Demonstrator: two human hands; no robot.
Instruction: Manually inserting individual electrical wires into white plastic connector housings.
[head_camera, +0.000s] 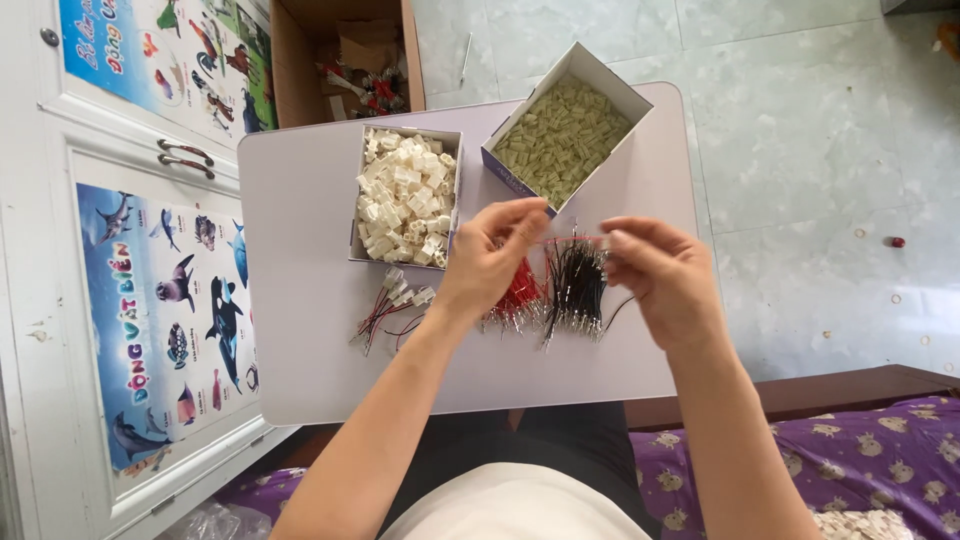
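We hold a thin red insulated wire (572, 239) stretched level between our two hands, above the pale lilac bench (300, 300). Our left hand (492, 262) has its fingers (528, 218) pressed together, pinching one end; our right hand (662, 275) pinches the other end between thumb and forefinger. Whether a small connector sits inside the left pinch we cannot tell.

We judge the wire to be very light, limp and easily bent, so it is best gripped close to each end, on the insulation rather than on the bare metal tip, which looks slight and likely to deform.

Just below our hands, on the bench, lie a bundle of red wires (518, 298) and, touching it, a bundle of black wires (576, 285). A few finished leads with white plugs (392, 305) lie near our left wrist. Further away stand a grey open box of white plastic connector housings (407, 196) and, beside it, a tilted white box of cream-coloured plastic housings (562, 138). These small parts look hard, smooth and prone to slipping from a loose pinch.
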